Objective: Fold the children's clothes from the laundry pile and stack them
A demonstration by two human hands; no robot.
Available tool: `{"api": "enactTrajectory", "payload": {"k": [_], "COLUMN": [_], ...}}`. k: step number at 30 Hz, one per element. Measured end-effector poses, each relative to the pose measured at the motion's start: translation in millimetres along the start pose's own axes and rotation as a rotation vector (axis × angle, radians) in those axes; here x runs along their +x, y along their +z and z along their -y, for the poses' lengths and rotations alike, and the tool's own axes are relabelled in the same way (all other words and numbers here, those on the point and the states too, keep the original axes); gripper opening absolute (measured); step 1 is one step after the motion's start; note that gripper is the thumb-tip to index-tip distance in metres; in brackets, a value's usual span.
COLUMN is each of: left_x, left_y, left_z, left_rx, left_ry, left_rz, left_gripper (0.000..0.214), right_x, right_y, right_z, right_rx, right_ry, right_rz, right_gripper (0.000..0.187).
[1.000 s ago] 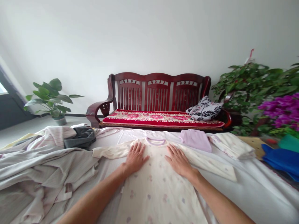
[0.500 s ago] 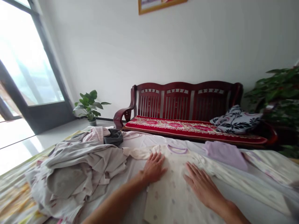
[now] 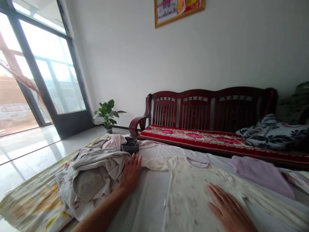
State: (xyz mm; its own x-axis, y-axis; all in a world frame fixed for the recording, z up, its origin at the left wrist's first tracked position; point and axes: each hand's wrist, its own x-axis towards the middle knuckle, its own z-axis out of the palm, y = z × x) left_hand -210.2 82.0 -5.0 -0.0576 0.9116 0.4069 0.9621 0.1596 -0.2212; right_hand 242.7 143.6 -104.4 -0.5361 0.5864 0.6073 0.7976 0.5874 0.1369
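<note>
The patterned shirt (image 3: 188, 190) lies spread at near right; a bare strip of white sheet (image 3: 153, 196) separates its body from the grey clothes pile (image 3: 93, 180), one sleeve (image 3: 158, 164) bounding the strip's far end. Left hand (image 3: 131, 174) at the pile's right edge, right hand (image 3: 227, 207) over the shirt — fingers extended on both, nothing gripped. A folded lilac garment (image 3: 263, 175) occupies far right — the bench (image 3: 195, 111) stands beyond.
</note>
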Motion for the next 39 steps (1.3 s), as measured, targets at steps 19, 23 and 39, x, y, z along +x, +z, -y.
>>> {"api": "enactTrajectory", "payload": {"k": [19, 23, 39], "left_x": [27, 46, 46], "left_y": [-43.2, -52.4, 39.3], "left_z": [-16, -79, -68], "left_rx": [-0.091, -0.351, -0.356], "left_ry": [0.054, 0.171, 0.029], "left_rz": [0.212, 0.236, 0.180], "left_gripper": [0.050, 0.045, 0.052], "right_x": [5, 6, 3], "right_y": [-9, -11, -4], "right_z": [8, 9, 3], "right_rx": [0.014, 0.001, -0.068], "right_ry": [0.066, 0.079, -0.009], "right_rz": [0.057, 0.074, -0.005], "right_gripper": [0.060, 0.061, 0.060]}}
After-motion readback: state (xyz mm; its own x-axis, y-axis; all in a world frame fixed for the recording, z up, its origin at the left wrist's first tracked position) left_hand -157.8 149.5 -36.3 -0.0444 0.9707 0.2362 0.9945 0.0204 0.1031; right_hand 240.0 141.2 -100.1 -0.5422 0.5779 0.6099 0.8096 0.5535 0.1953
